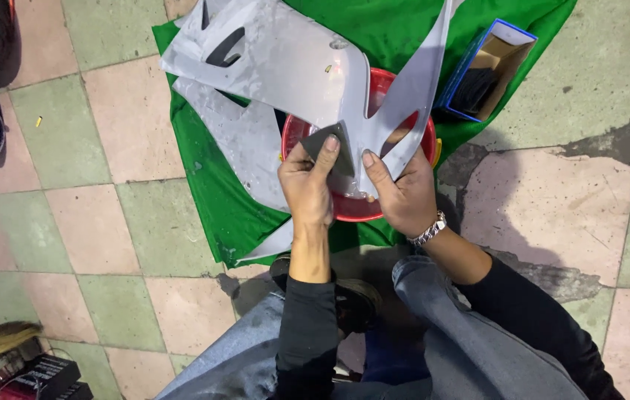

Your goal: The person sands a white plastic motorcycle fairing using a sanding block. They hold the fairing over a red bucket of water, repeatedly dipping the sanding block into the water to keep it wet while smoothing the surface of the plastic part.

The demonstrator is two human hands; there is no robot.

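Denim knees [433, 326] fill the bottom of the view, black sleeves reaching forward over the tiled floor [92, 222]. Just beyond, the left hand [306, 185] is closed, thumb and fingers pinching a dark grey sanding sheet [330, 144] against the grey fairing panel [292, 67]. Beside it, the right hand [400, 194], a metal watch [429, 230] at its wrist, curls shut around the panel's lower prong, thumb pressed on top. Under both sits a red basin [352, 207], the panel lying across its rim. Everything rests on a green cloth [204, 185]. Farther back, right, an open blue box [487, 70] lies on the cloth's edge.
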